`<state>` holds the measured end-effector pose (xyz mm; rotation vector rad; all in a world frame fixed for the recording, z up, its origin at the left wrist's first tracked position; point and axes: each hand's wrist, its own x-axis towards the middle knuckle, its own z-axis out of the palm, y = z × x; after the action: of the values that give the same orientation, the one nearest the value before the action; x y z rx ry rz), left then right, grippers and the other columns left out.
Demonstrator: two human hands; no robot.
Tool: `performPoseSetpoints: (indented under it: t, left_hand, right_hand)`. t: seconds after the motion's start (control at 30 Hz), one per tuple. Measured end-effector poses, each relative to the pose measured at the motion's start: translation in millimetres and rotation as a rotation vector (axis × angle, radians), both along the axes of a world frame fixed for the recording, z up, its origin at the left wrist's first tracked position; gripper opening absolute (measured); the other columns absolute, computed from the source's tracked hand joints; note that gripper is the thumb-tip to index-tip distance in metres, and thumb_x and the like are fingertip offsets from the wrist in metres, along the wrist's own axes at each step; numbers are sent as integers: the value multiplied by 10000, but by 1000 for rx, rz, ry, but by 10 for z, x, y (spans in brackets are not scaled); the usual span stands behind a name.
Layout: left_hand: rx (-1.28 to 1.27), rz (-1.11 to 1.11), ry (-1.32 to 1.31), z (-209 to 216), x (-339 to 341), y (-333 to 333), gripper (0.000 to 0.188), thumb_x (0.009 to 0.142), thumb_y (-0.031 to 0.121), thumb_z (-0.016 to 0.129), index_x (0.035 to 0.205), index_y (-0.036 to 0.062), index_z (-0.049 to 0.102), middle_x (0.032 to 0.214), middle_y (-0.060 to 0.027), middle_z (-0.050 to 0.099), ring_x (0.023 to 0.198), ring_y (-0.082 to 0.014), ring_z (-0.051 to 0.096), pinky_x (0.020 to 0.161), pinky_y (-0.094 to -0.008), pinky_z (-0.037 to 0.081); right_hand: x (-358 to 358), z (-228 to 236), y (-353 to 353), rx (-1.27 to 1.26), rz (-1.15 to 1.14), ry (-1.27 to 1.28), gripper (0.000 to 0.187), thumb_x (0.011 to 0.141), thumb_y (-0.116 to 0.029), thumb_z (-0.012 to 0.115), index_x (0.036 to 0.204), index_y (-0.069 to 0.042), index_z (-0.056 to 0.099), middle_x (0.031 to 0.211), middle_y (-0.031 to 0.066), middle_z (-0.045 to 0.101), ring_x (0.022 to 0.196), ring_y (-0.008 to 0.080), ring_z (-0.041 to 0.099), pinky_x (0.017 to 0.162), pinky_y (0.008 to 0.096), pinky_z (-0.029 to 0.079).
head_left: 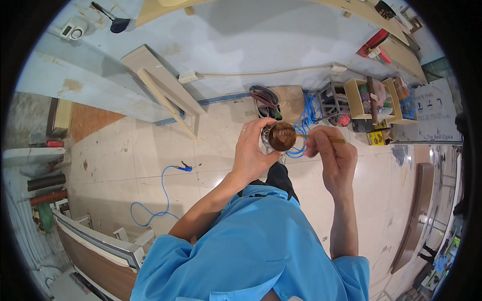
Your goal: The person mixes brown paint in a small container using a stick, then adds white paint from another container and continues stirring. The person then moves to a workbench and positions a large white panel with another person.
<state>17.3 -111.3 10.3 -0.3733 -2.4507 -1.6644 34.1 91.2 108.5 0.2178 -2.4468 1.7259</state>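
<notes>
In front of my body my left hand [249,154] is wrapped round a small see-through cup [266,139] from its left side. Glossy brown liquid [282,137] shows at the mouth of the cup, which is tipped toward me. My right hand [333,159] pinches a thin yellowish stick [303,135]. From the fingers it runs leftward to the cup's right edge. Whether the stick's far end carries bristles cannot be made out. Both hands are raised above the tiled floor.
A blue air hose [164,188] with a blow gun [185,167] lies on the floor at left. Sanding belts [264,96], a blue hose coil [311,113] and wooden boxes [357,98] stand along the far wall. A board [163,83] leans there. A framed panel [95,241] is at lower left.
</notes>
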Motion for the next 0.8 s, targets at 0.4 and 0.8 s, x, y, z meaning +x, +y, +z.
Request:
performPoseSetpoints:
  t: [0.4, 0.8]
  left_hand:
    - [33, 4, -2, -43, -23, 0, 748, 702, 7, 885, 1388, 85, 597, 1321, -120, 647, 1212, -289, 624, 1074, -394, 487]
    - [205, 54, -55, -76, 10, -82, 748, 739, 15, 902, 1407, 35, 565, 1323, -104, 689, 1243, -221, 635, 1139, -380, 451]
  right_hand:
    - [63, -77, 1, -43, -14, -65, 226, 1118, -146, 613, 1134, 47, 730, 857, 100, 747, 751, 124, 715, 697, 276, 572]
    - [64, -50, -159, 35, 37, 7, 265, 1139, -126, 554, 1117, 82, 716, 983, 126, 765, 808, 139, 741, 756, 267, 579]
